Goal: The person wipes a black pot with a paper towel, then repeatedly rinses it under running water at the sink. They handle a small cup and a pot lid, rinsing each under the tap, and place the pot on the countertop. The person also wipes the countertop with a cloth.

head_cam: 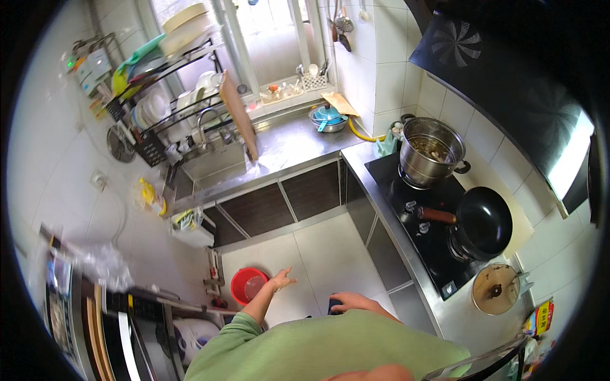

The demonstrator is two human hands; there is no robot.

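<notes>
My left hand (283, 280) reaches out over the pale floor tiles, its fingers apart and nothing in it. Just beside its wrist, a red plastic bucket (249, 287) stands on the floor. Close to my body, my right hand (351, 301) touches or covers a small dark blue thing (335, 305); whether it grips this is hidden. To the right, a steel stockpot (431, 150) with food in liquid sits on the black gas hob (395, 190). An empty black wok (485, 221) with a wooden handle stands on the nearer burner.
A glass lid (496, 289) lies on the counter near the wok. Ahead are a steel sink (217, 164), a wooden cutting board (238, 116) and a dish rack (167, 71). A blue-lidded pot (328, 116) stands in the corner. A range hood (505, 90) overhangs the hob.
</notes>
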